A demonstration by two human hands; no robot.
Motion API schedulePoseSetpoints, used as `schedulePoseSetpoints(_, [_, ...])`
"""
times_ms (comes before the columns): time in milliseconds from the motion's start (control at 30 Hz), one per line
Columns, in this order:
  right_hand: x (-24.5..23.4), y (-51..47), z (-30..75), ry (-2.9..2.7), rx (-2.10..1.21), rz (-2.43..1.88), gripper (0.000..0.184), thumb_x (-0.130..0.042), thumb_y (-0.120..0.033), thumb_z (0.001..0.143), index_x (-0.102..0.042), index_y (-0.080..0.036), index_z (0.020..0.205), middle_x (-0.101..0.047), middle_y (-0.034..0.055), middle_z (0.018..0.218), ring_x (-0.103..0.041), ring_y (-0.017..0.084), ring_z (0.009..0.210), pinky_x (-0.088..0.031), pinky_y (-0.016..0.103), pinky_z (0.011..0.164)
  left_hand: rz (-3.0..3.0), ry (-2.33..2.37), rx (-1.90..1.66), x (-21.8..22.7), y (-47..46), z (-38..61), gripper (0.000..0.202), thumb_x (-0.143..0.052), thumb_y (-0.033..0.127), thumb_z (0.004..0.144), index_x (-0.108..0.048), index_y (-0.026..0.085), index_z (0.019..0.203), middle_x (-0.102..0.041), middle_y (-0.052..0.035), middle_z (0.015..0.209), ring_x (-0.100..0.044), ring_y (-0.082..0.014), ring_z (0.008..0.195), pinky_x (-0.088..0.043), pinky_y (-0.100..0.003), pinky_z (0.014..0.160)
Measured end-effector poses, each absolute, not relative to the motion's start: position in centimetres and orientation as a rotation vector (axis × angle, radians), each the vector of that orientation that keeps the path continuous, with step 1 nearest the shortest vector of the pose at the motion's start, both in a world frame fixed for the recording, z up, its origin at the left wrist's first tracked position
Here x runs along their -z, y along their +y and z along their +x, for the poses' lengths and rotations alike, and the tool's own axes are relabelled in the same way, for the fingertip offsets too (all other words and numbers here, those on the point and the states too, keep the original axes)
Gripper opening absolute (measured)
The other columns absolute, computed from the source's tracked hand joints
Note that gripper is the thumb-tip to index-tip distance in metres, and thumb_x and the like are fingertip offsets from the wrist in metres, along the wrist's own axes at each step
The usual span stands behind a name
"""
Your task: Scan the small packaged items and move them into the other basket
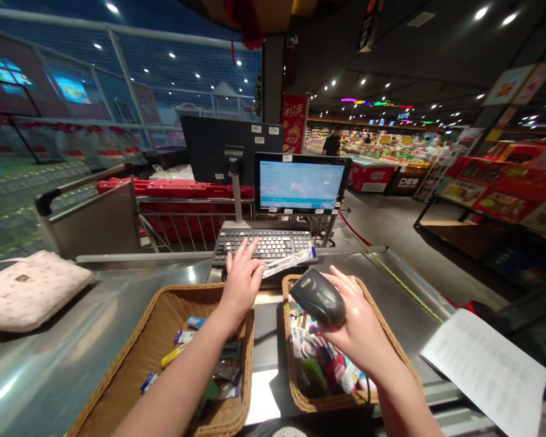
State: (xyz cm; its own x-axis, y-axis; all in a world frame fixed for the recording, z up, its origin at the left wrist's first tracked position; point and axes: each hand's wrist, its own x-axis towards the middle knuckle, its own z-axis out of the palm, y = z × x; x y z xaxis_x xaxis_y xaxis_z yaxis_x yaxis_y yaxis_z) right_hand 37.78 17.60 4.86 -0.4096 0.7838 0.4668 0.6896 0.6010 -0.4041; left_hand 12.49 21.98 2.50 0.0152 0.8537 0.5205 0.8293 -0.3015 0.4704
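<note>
My left hand (244,276) is over the left part of a black keyboard (273,244), some fingers stretched onto its keys. A slim clear packet with a blue end (291,261) sticks out from its thumb side and lies across the keyboard's front edge; its contents are too small to name. My right hand (357,321) grips a black barcode scanner (317,297) above the right wicker basket (287,340), which holds a jumble of small packaged goods. Under my left forearm, the left wicker basket (131,331) contains several small packets, partly hidden by the arm.
Behind the keyboard stands a lit monitor (300,184), beside a second screen (230,149) seen from its back. A pale pink bag (31,291) lies on the metal counter (113,303) at left. Printed paper sheets (486,364) lie at right. A shopping cart (186,221) stands beyond.
</note>
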Motion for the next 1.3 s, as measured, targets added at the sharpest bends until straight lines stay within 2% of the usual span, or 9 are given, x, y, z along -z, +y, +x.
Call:
schedulePoseSetpoints(300, [-4.9,17.5,35.4,-2.203,-0.214,-1.183,0.053,-0.059,-0.017,0.069,-0.058,-0.021,0.122,-0.057,0.0119,0.136,-0.035,0.038,0.141,-0.023,0.068,0.113,2.179,1.886,-1.162,-2.4,20.3,9.3,0.032,-0.038,0.028,0.095,-0.063,0.02,0.077,-0.039,-0.007,0.154,-0.023,-0.0296,0.148,-0.015,-0.068,0.113])
schedulePoseSetpoints(667, [-4.7,17.7,32.3,-2.206,-0.228,-1.126,0.046,-0.058,-0.018,0.071,-0.062,-0.022,0.116,-0.058,0.0121,0.135,-0.035,0.038,0.142,-0.023,0.068,0.113,2.117,1.999,-1.09,-2.2,17.7,5.0,0.031,-0.037,0.027,0.094,-0.063,0.021,0.078,-0.041,-0.0067,0.153,-0.024,-0.0297,0.148,-0.017,-0.069,0.113])
schedulePoseSetpoints(1000, [-3.9,18.0,30.0,-2.218,-0.239,-1.098,0.048,-0.058,-0.016,0.07,-0.06,-0.022,0.117,-0.057,0.0123,0.134,-0.035,0.038,0.141,-0.023,0.07,0.112,2.066,2.114,-0.924,0.4,14.8,0.6,0.032,-0.037,0.027,0.094,-0.063,0.02,0.076,-0.044,-0.0075,0.151,-0.025,-0.0307,0.147,-0.018,-0.071,0.111])
schedulePoseSetpoints(1300, [-3.8,17.7,28.5,-2.23,-0.265,-1.089,0.049,-0.057,-0.017,0.071,-0.059,-0.022,0.119,-0.057,0.012,0.135,-0.034,0.037,0.142,-0.022,0.069,0.113,2.006,2.181,-0.848,2.7,13.1,-1.6,0.032,-0.038,0.027,0.093,-0.063,0.02,0.073,-0.045,-0.0078,0.15,-0.027,-0.0314,0.146,-0.018,-0.068,0.113])
